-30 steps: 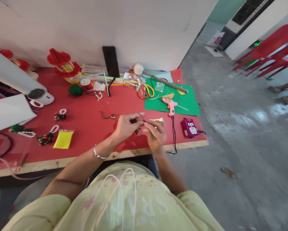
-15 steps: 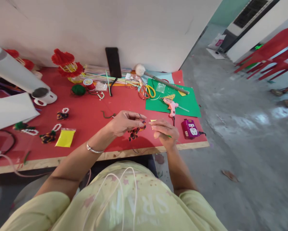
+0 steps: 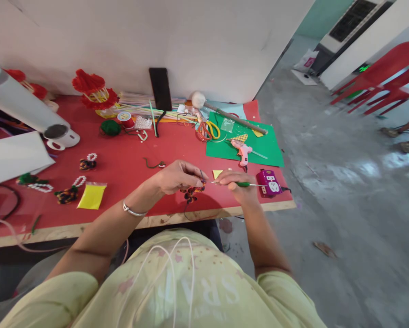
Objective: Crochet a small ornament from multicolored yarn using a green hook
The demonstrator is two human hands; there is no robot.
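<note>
Pinching a small dark red-and-black yarn piece [image 3: 191, 192] between fingertips, the left hand [image 3: 176, 176] holds it just above the red table [image 3: 129, 159]. Just to its right, the right hand [image 3: 237, 182] grips a green-handled crochet hook [image 3: 237, 184], metal tip pointing at the yarn. Beyond the right hand lie a pink glue gun [image 3: 241, 151] and a magenta socket box [image 3: 269, 181].

Premises appear to be a craft workroom: a red work table [image 3: 129, 159] carries a glue gun [image 3: 242, 150], scissors [image 3: 209, 130], straws [image 3: 139, 107] and beads [image 3: 141, 122]; bare concrete floor [image 3: 327, 205], stacked plastic chairs [image 3: 385, 73].
</note>
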